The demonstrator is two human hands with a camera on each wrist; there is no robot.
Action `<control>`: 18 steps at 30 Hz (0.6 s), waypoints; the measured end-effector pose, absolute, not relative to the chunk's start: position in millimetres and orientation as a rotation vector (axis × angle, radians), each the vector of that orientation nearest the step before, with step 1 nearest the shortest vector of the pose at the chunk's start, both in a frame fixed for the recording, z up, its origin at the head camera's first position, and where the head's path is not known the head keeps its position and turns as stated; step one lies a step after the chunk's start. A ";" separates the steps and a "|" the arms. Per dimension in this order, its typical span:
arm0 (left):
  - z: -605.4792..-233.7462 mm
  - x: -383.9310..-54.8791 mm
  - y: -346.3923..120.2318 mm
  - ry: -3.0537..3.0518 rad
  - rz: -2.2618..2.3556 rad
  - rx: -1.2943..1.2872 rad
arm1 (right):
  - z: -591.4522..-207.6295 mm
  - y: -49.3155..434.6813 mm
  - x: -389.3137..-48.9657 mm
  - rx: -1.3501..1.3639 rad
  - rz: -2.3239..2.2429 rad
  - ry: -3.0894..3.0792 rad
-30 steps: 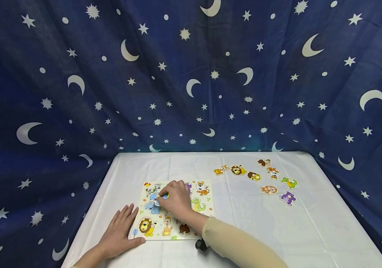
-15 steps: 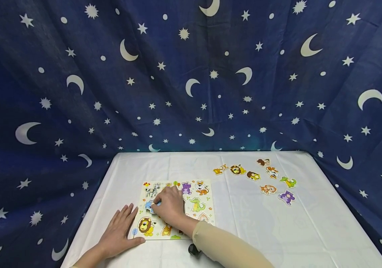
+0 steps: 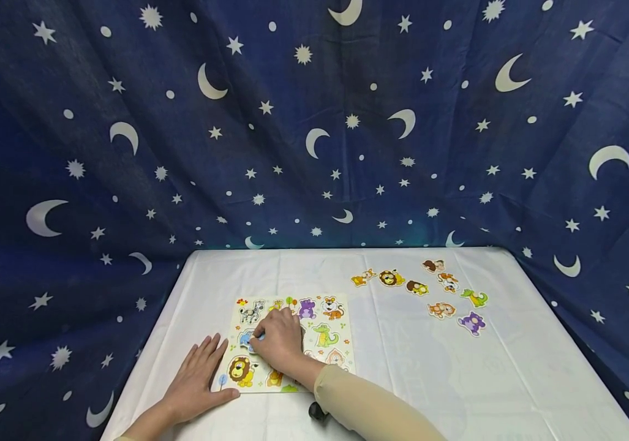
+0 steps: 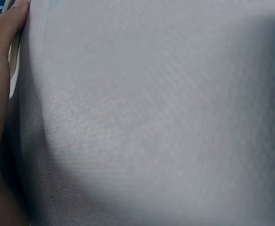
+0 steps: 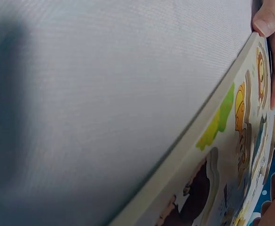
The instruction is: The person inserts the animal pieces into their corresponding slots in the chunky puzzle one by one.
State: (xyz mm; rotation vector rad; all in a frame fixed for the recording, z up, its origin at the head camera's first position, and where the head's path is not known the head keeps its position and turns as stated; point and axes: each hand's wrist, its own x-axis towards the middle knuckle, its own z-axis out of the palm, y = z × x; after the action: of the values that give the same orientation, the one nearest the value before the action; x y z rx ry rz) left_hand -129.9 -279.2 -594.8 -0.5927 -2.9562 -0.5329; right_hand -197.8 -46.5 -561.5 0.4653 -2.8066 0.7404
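A cream animal puzzle board [image 3: 346,334] lies at the table's front left; its edge and printed face show in the right wrist view. My right hand [image 3: 281,337] is over the board's left middle, thumb and fingers pinching a blue elephant puzzle piece [image 3: 245,339] at the blue elephant picture, which it partly covers. Whether the piece sits flush cannot be seen. My left hand [image 3: 195,383] lies with spread fingers on the cloth along the board's left side. Its thumb [image 5: 264,26] touches the board's near left corner.
Loose animal pieces lie right of the board: a lion [image 3: 391,278], a green crocodile [image 3: 474,298], a purple hippo [image 3: 471,323], a monkey [image 3: 441,310] and several others. A small black object [image 3: 316,411] is under my right wrist. White cloth [image 3: 430,380] covers the table; a starry curtain [image 3: 314,171] hangs behind.
My right hand has moved left and slightly toward me with the blue elephant piece, bringing it down onto the blue picture. The left hand stays in place.
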 end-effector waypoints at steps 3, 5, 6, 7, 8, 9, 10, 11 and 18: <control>-594.7 -129.8 -279.1 -2.963 -0.534 -0.590 | -562.7 -48.7 -196.7 0.445 0.738 -2.822; -594.4 -130.1 -279.0 -2.967 -0.542 -0.588 | -562.9 -50.3 -196.4 0.429 0.737 -2.835; -594.3 -130.1 -279.0 -2.970 -0.545 -0.586 | -563.2 -51.2 -196.1 0.415 0.734 -2.846; -594.2 -130.2 -278.9 -2.971 -0.548 -0.585 | -563.1 -51.9 -196.0 0.407 0.733 -2.853; -594.3 -130.3 -279.0 -2.973 -0.550 -0.584 | -563.2 -52.7 -196.1 0.398 0.732 -2.860; -594.5 -130.5 -279.1 -2.974 -0.547 -0.584 | -563.2 -53.5 -196.2 0.393 0.734 -2.863; -594.8 -130.5 -279.3 -2.975 -0.544 -0.585 | -563.6 -54.2 -196.3 0.385 0.733 -2.868; -595.2 -130.5 -279.5 -2.972 -0.541 -0.588 | -564.0 -54.8 -196.6 0.380 0.731 -2.870; -598.5 -131.5 -281.2 -2.942 -0.524 -0.608 | -567.1 -57.0 -199.0 0.367 0.741 -2.865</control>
State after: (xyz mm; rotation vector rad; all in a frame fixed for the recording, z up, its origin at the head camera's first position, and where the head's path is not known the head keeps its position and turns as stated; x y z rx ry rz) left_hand -131.5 -281.2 -598.5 -0.6078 -2.9416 -0.5240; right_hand -199.0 -57.0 -567.1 0.3671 -2.8652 0.7407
